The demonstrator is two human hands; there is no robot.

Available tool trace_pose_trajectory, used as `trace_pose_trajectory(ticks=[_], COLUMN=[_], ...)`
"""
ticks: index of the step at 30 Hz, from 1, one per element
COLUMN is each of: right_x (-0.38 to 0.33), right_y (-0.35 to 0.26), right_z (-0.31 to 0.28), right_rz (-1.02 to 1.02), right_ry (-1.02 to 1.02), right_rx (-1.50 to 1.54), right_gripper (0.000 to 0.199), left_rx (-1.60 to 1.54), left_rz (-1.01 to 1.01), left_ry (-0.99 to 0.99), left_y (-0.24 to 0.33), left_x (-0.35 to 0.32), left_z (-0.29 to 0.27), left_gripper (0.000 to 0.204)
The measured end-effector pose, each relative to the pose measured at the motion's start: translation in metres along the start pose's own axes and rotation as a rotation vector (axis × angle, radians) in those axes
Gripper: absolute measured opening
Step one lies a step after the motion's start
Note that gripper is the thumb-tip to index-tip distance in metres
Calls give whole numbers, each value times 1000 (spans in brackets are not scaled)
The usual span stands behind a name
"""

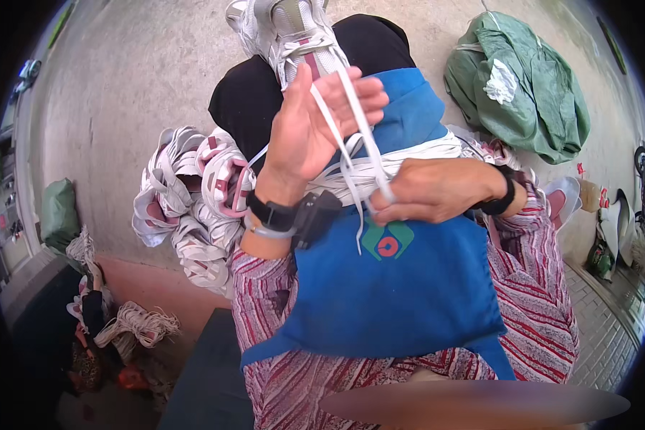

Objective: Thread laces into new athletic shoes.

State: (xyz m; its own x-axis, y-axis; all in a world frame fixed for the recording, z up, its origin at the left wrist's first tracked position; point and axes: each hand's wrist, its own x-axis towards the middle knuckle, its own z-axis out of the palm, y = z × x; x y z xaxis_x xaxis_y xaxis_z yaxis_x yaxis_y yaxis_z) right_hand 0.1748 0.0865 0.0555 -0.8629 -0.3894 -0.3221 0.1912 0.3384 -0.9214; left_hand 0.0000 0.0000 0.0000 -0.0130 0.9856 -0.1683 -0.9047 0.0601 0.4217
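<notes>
A pale grey and white sports shoe (304,36) with a pink tongue stands at my knees, its white lace (362,122) drawn toward me in two strands. My left hand (312,132) is open, palm up and fingers stretched, with the strands crossing over it. Closed on the lace is my right hand (430,190), its thumb and fingers pinching the strands above my blue apron (401,301). A loose lace end hangs below the pinch. Behind both hands, a thick bundle of white laces (437,148) lies across my lap.
To my left lies a pile of white and pink shoes (193,193). A green sack (519,86) rests on the concrete floor at the far right, and another green sack (59,215) at the left. At lower left, another person's arm (93,308) is near a lace bundle (137,325).
</notes>
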Motion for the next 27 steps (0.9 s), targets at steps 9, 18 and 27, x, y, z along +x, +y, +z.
trace_pose_trajectory(ticks=[9,18,27], right_x=[27,71,51], right_y=[36,52,66], right_z=[-51,-69,-82], right_rz=[-121,112,-48], right_ry=[1315,1019,1135], right_rx=[-361,-852,-608], right_gripper=[17,23,24], left_rx=[896,1043,1237], left_rz=[46,88,66], left_ry=[298,339,-110], left_y=[-17,-19,-19], left_x=[-30,-52,-64], left_z=[13,29,36], left_gripper=[37,43,37])
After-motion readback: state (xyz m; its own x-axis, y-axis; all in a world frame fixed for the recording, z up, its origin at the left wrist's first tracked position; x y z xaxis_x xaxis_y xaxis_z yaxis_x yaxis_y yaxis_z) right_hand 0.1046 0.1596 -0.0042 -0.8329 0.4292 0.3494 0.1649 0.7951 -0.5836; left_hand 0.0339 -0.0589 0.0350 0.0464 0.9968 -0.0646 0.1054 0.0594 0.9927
